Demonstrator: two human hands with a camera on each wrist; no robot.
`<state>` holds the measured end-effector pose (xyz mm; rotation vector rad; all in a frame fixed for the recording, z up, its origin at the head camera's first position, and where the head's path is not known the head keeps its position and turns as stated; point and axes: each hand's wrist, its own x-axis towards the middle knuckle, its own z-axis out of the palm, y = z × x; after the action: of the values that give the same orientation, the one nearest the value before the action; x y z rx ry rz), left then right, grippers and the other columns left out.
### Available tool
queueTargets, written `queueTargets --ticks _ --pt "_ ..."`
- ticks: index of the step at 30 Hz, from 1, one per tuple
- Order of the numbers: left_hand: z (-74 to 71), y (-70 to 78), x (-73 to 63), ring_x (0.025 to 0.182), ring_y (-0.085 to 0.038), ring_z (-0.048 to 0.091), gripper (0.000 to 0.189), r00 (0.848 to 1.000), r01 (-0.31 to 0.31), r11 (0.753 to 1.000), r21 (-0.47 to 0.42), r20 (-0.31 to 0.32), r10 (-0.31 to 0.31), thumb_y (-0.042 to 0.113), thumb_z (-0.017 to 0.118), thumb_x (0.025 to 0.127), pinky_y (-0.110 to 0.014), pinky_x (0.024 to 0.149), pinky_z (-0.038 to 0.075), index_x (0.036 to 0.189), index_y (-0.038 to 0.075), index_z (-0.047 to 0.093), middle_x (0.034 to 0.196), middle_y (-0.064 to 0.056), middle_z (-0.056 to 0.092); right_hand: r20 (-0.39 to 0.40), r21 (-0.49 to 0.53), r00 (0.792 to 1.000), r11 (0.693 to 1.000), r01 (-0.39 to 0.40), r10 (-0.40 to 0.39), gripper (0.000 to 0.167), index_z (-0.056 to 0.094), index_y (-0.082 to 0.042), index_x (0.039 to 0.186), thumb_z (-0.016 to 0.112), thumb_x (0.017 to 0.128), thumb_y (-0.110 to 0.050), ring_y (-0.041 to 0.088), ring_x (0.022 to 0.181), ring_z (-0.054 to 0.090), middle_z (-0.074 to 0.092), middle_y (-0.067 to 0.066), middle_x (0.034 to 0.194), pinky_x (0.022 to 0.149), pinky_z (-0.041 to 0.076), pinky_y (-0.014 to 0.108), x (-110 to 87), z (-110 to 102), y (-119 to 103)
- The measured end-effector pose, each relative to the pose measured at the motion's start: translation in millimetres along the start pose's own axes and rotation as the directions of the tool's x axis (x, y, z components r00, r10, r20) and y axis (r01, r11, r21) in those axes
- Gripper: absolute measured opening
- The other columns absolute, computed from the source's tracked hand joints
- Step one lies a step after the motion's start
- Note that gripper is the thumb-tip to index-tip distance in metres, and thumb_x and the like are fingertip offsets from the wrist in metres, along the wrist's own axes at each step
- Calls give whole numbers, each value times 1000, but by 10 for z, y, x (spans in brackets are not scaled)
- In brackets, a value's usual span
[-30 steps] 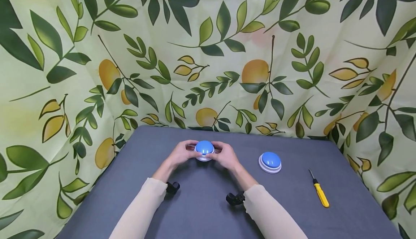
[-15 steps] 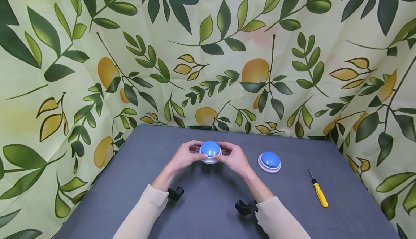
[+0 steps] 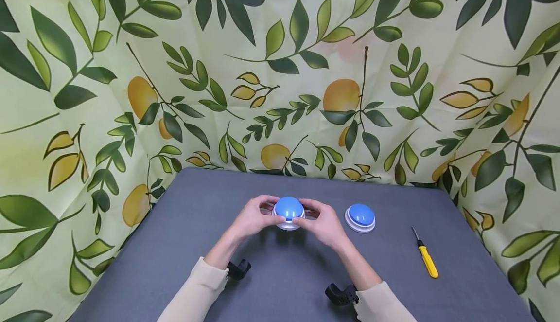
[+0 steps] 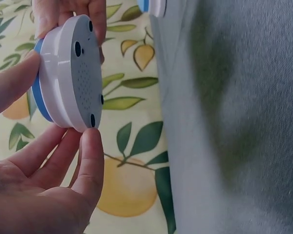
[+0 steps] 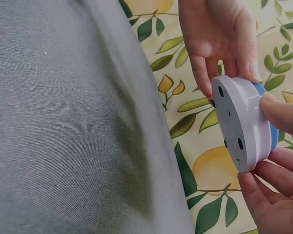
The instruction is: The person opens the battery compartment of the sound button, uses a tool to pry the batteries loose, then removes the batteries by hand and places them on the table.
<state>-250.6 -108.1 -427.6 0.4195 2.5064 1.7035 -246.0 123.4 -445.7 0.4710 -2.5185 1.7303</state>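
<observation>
Between both hands is a round push button (image 3: 289, 209) with a blue dome and white base, held up off the table. The left hand (image 3: 259, 216) grips its left side, thumb at the front edge and fingers beneath the rim. On the opposite side the right hand (image 3: 323, 222) grips it the same way. In the left wrist view the white base (image 4: 63, 68) shows its underside, with speaker holes and dark round feet. The right wrist view shows the base (image 5: 237, 122) tilted, a thumb near the blue dome. A second blue push button (image 3: 360, 217) sits on the table to the right.
A screwdriver (image 3: 426, 259) with a yellow handle lies on the grey table (image 3: 210, 190) at the right. Leaf-and-fruit patterned cloth (image 3: 280, 83) hangs behind and along both sides. Each wrist wears a black camera mount (image 3: 342, 295).
Both hands have moved the held button slightly right and toward the person; it looks larger now. The second button and the screwdriver stay in place on the table.
</observation>
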Motion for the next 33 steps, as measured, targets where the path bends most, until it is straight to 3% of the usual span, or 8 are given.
queueTargets --ticks 9,17,24,29,33 --pt "135 41 -69 99 -23 65 56 999 -31 999 12 25 31 25 87 81 -41 91 53 127 3 64 116 -11 64 -16 -34 1000 999 -4 4 55 67 -7 130 87 81 -23 25 106 69 70 8 121 93 54 44 -162 -105 -13" --pt "250 72 -71 100 -21 65 54 997 -61 998 14 54 60 26 87 82 -37 91 53 126 4 64 116 -8 64 -5 -51 1000 998 -25 25 57 66 -6 131 87 81 -24 24 106 68 69 9 122 91 55 39 -267 -234 7" --pt "335 104 -56 99 -20 65 53 994 -81 997 9 72 80 28 86 82 -38 91 53 125 5 65 114 -6 65 10 -62 1000 998 -16 16 55 67 -5 128 88 80 -24 22 102 69 69 9 120 92 54 43 -306 -370 -1" --pt "374 116 -49 99 -19 64 52 993 -79 997 0 93 79 29 86 83 -41 93 53 125 7 66 115 -5 65 30 -65 999 998 -19 21 56 66 -4 128 88 81 -25 20 101 69 69 9 120 90 55 38 -329 -441 -1" --pt "400 110 -19 104 -22 63 53 987 -116 993 -24 107 118 26 85 83 -45 98 50 127 5 64 119 -7 64 31 -45 999 999 -15 16 54 65 -3 129 86 83 -24 21 101 68 69 10 121 89 54 31 -336 -497 -7"
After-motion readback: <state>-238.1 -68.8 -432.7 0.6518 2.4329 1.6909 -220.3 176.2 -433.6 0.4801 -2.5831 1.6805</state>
